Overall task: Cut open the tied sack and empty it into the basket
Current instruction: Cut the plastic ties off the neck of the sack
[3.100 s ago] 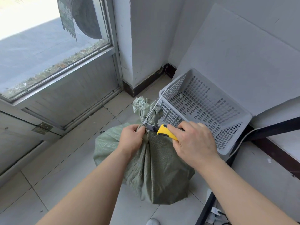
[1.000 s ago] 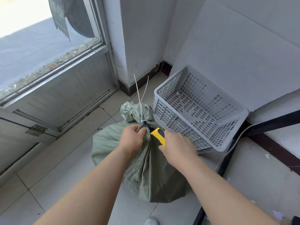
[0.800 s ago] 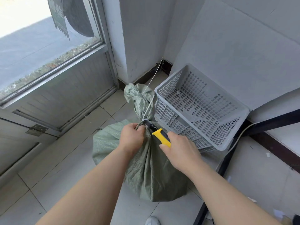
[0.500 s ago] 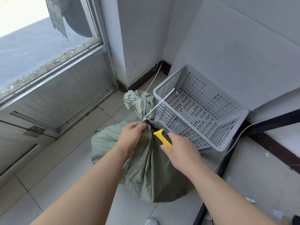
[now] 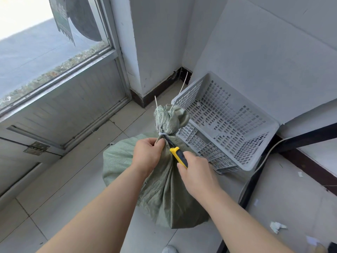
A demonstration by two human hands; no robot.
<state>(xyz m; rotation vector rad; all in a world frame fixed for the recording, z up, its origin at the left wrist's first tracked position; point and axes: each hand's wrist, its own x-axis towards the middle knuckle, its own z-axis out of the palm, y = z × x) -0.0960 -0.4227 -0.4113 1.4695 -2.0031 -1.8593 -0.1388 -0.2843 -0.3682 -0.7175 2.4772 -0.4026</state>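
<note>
A green woven sack (image 5: 164, 194) stands on the tiled floor, its neck bunched and bound by white zip ties (image 5: 162, 134) whose tails stick upward. My left hand (image 5: 147, 156) grips the sack's neck just below the tie. My right hand (image 5: 197, 174) holds a yellow-and-black cutter (image 5: 178, 157), whose dark tip reaches the tie. An empty grey perforated plastic basket (image 5: 262, 161) sits tilted right behind the sack, touching it, against the wall.
A glass door with a metal frame (image 5: 73, 99) stands to the left. A white wall corner with dark skirting (image 5: 155, 92) lies behind the sack. A black table frame (image 5: 249, 189) and a cable run on the right. Paper scraps (image 5: 277, 226) litter the floor.
The sack's tied top has straightened up and the tie tails now point upward instead of across the basket. Both hands keep their grip at the neck, the cutter still at the tie.
</note>
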